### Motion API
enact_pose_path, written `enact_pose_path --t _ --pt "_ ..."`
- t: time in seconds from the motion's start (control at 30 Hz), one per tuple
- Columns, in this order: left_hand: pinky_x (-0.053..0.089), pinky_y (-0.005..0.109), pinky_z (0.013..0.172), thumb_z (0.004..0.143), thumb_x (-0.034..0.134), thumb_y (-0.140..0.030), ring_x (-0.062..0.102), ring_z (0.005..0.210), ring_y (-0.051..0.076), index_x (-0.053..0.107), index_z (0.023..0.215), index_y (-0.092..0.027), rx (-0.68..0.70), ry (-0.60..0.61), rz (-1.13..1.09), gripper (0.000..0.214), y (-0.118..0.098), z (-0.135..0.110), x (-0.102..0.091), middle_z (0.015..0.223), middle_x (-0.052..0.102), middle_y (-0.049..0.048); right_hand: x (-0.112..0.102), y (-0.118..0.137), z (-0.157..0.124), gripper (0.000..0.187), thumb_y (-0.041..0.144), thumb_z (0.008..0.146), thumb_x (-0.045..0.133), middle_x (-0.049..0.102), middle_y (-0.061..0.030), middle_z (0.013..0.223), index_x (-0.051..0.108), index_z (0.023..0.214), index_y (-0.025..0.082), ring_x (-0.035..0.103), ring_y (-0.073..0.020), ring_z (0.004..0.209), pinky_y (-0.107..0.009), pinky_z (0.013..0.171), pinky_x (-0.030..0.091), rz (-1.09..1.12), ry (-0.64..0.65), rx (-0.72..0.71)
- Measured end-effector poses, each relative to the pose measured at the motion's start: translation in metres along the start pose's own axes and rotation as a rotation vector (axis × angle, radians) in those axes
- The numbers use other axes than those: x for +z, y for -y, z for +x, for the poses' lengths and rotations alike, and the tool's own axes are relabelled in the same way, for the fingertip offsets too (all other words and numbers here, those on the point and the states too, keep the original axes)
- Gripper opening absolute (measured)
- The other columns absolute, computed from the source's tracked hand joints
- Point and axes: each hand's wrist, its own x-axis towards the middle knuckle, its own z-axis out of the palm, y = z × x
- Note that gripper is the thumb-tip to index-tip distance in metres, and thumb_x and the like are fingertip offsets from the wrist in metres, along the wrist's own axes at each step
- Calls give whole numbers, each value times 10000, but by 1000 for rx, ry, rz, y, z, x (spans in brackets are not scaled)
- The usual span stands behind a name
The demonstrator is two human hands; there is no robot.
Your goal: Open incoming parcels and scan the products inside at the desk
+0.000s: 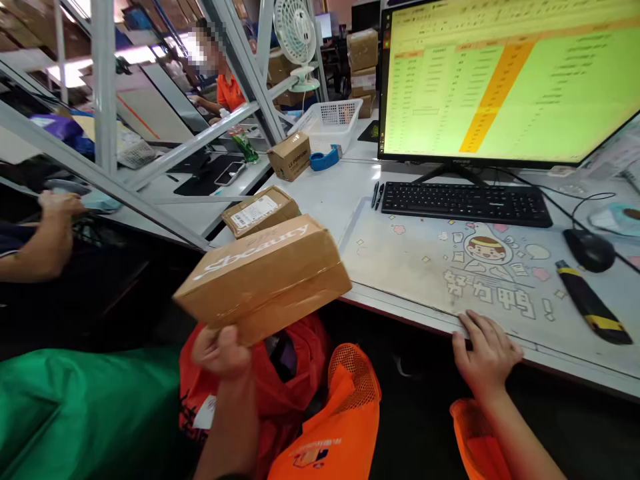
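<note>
White laminate covers the desk [345, 193], the landmark for everything else. On its far part stands the monitor [510, 77], lit with a green and orange spreadsheet, and the black keyboard [467, 202] lies just in front of it, within easy reach of whoever sits there. A printed desk mat [425, 267] with a cartoon figure covers the desk's near part.

Off the desk's near edge, to the left, a green bag [85, 407] and a red bag [285, 380] sit low, the red one gaping upward as if to take parcels.

Above the red bag, level with the desk's left corner, is the cardboard box [265, 280] with white lettering on top. The left hand [223, 350] grips it from underneath, fingers curled shut on its lower edge, so the box tilts with its printed top towards the camera. Which fingers bear the load I cannot tell, as the box hides most of them.

On the desk's left corner rests a smaller labelled parcel [260, 210], and further back another small carton [290, 155] beside a blue tape dispenser [324, 160] and a white basket [333, 120].

The right hand [487, 350] lies on the desk's front edge, palm down, fingers loosely spread on the mat and holding nothing, probably as a brace. A black and yellow utility knife [593, 303] lies on the mat to its right, near the mouse [590, 250].
</note>
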Motion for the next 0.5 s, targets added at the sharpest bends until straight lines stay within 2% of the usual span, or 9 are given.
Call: enact_pose_path --t 0.07,0.13,0.2,0.27,0.33,0.4,0.47,0.5 --pt "348 307 546 932 553 -610 393 564 147 437 659 -224 27 24 -39 486 -9 -9 52 594 339 -28 -5 0 1 277 301 1003 633 797 -84 1226 718 1245 195 734 -274 1107 -405 939 356 5 29 -1" --pt "375 336 577 888 571 -619 475 619 188 501 674 -230 57 105 -60 449 -15 -13 90 601 406 -1 -10 0 1 291 306 1016 616 792 -89 1245 707 1270 198 736 -281 1114 -407 932 378 9 50 -15" --pt "398 361 594 866 532 -683 531 650 223 531 661 -240 97 189 -67 487 -15 -8 108 594 461 32 -12 0 0 307 318 1022 603 791 -86 1251 699 1293 208 744 -285 1107 -405 912 399 10 56 -31" --pt "406 379 585 869 404 -772 534 606 231 507 599 -256 138 246 -61 592 -10 8 107 559 480 58 -11 0 0 334 329 1017 601 799 -77 1235 695 1317 219 755 -288 1081 -404 879 411 -6 37 -41" --pt "404 394 589 896 238 -797 502 561 227 469 558 -271 163 237 -32 667 -5 41 98 539 486 73 -8 -1 0 382 339 1007 599 811 -72 1197 693 1356 218 769 -291 1029 -405 825 411 -34 -4 -56" --pt "412 398 637 932 197 -746 478 586 223 442 568 -274 174 172 30 644 -8 93 98 557 489 71 -3 -2 -1 447 342 996 595 824 -69 1143 685 1415 215 779 -288 948 -404 756 402 -50 -54 -80" --pt "448 385 743 933 354 -660 500 685 213 442 605 -257 199 163 112 527 -22 163 123 620 515 54 2 -5 -4 511 333 980 598 835 -56 1076 668 1477 240 782 -281 864 -407 702 387 -53 -107 -110" --pt "466 374 810 958 371 -580 527 757 208 474 636 -242 208 199 137 478 -32 201 146 682 551 52 4 -6 -6 539 324 967 606 838 -48 1038 658 1500 261 782 -283 833 -411 682 383 -50 -133 -117"
